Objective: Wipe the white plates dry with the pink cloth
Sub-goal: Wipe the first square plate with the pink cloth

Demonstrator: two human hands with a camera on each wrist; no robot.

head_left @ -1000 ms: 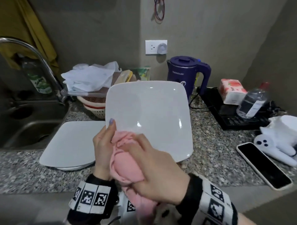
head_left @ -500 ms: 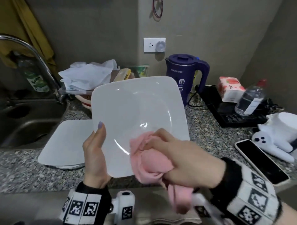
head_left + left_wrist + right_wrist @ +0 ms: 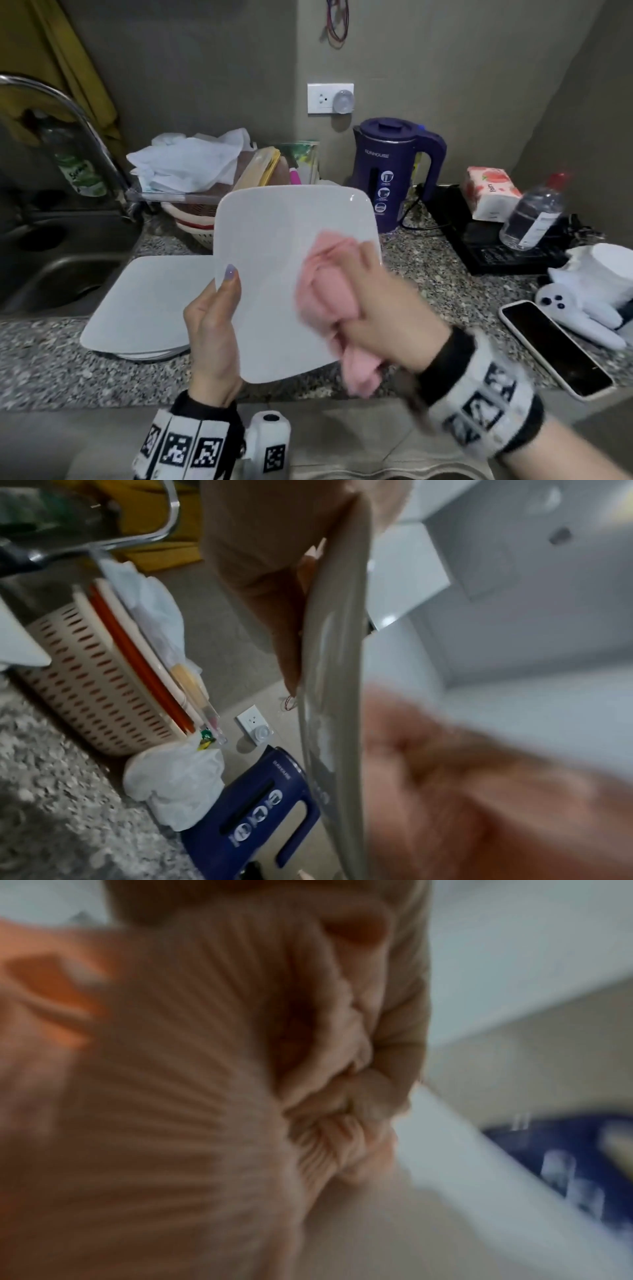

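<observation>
Left hand [image 3: 214,329] grip clamped on the left edge of the square white plate [image 3: 274,260]: thumb on the glossy face, fingers behind. Plate held tilted up above the speckled surface [image 3: 445,284]. Right hand [image 3: 387,308] grip fisted around the bunched, ribbed pink cloth [image 3: 325,298], pressed against the plate's right side. Stacked plates [image 3: 144,308] lie left of the left grip.

Square white plate [image 3: 274,246] tilted up off the counter, gripped at its left edge. Bunched pink cloth [image 3: 325,294] pressed against its right side. More white plates [image 3: 147,305] stacked flat, left.
</observation>
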